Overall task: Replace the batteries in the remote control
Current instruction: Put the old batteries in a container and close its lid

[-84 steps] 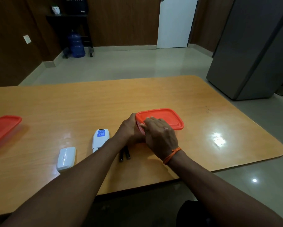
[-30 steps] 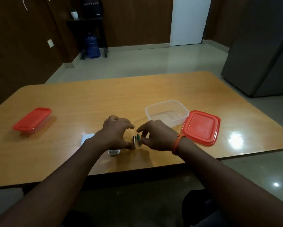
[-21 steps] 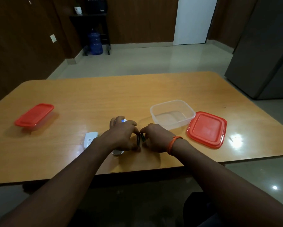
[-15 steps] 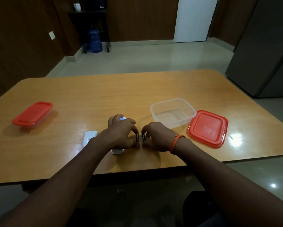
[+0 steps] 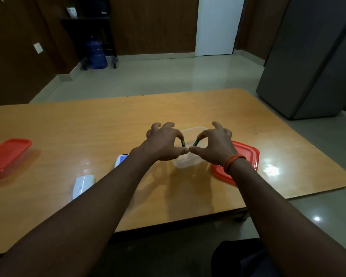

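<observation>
My left hand (image 5: 164,143) pinches a dark battery (image 5: 182,142) between thumb and forefinger. In the same way my right hand (image 5: 215,145) pinches a green battery (image 5: 196,142). Both batteries hang above the clear plastic container (image 5: 188,161), which stands open on the wooden table (image 5: 88,126). The white remote (image 5: 121,159) lies left of the container, mostly hidden by my left forearm. Its white battery cover (image 5: 82,184) lies nearer the table's front edge.
The container's red lid (image 5: 248,154) lies to its right under my right wrist. A second container with a red lid (image 5: 7,154) stands at the table's left edge. A grey cabinet (image 5: 312,56) stands beyond the table's right corner.
Both hands lifted the two batteries off the table in front of the remote and carried them forward and up, over the clear container.
</observation>
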